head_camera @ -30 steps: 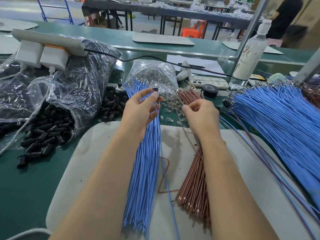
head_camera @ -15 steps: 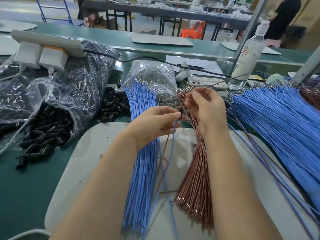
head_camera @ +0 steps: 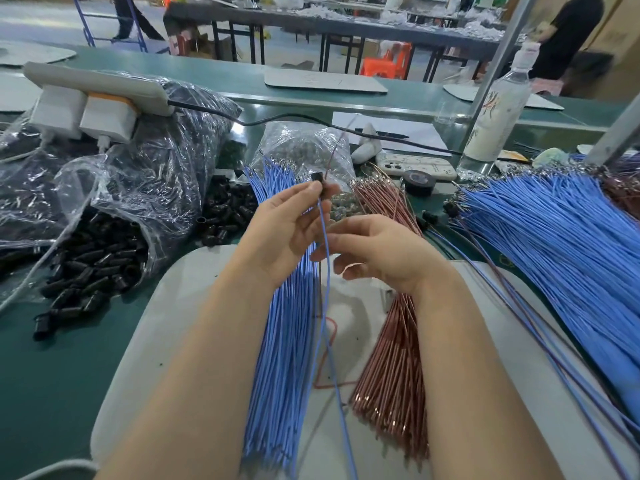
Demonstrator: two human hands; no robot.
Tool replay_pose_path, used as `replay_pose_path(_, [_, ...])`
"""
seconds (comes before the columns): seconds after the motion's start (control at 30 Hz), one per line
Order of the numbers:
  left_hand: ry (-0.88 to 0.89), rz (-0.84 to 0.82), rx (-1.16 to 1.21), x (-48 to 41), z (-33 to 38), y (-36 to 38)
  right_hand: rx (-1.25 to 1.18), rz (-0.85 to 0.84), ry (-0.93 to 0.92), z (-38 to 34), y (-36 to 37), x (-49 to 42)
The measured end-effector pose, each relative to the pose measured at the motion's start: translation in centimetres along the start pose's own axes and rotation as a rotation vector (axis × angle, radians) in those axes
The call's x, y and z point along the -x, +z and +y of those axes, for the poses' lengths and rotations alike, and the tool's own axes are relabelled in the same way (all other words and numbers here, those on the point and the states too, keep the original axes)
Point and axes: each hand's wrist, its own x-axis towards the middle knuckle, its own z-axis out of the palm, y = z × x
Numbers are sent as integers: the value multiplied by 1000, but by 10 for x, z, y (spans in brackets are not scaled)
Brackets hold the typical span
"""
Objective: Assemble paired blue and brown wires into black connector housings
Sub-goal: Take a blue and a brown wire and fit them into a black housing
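Room: we work in a workshop, with more tables and a standing person (head_camera: pixel 568 36) well beyond us.
Bench: the green bench (head_camera: pixel 52 375) carries a white pad (head_camera: pixel 194 306) under our forearms.
Finished stock: a wide fan of blue wires (head_camera: pixel 554 254) spreads at our right.
Supply: a blue bundle (head_camera: pixel 287 341) and a brown bundle (head_camera: pixel 394 358) lie lengthwise on the pad, and loose housings (head_camera: pixel 97 258) spill from a plastic bag at our left.
Right hand: our right hand (head_camera: pixel 384 254) curls thumb and forefinger round the blue wire (head_camera: pixel 325 289), just below the left hand; blur hides how firmly.
Left hand: our left hand (head_camera: pixel 287 230) pinches the black connector housing (head_camera: pixel 317 177) at its fingertips, raised above the bundles.
Brown wire: a thin brown wire (head_camera: pixel 337 147) rises from beside the housing; we cannot tell whether it is seated.
Relation: the housing sits straight above our right fingers. The blue wire's long axis runs from it down toward us, so the right hand is nearer the wire and the left nearer the housing. We judge that any seating push goes up along that line.
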Motion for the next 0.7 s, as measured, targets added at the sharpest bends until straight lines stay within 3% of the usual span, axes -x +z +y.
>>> replay_pose_path(0.13, [-31, -13, 72, 0, 0, 1, 266, 192, -72, 1, 7, -7])
replay_pose_path(0.27, [-49, -21, 128, 1, 1, 2, 466, 132, -79, 4, 9, -9])
replay_pose_path(0.37, [23, 64, 16, -1, -2, 4, 287, 340, -207, 4, 7, -10])
replay_pose_path(0.47, [178, 190, -481, -2, -10, 3, -64, 630, -314, 1, -3, -9])
replay_pose_path(0.57, [322, 160, -786, -1, -13, 1, -292, 692, -378, -2, -7, -8])
replay_pose_path(0.7, [424, 137, -984, -1, -16, 1, -318, 761, -475, -5, -1, -9])
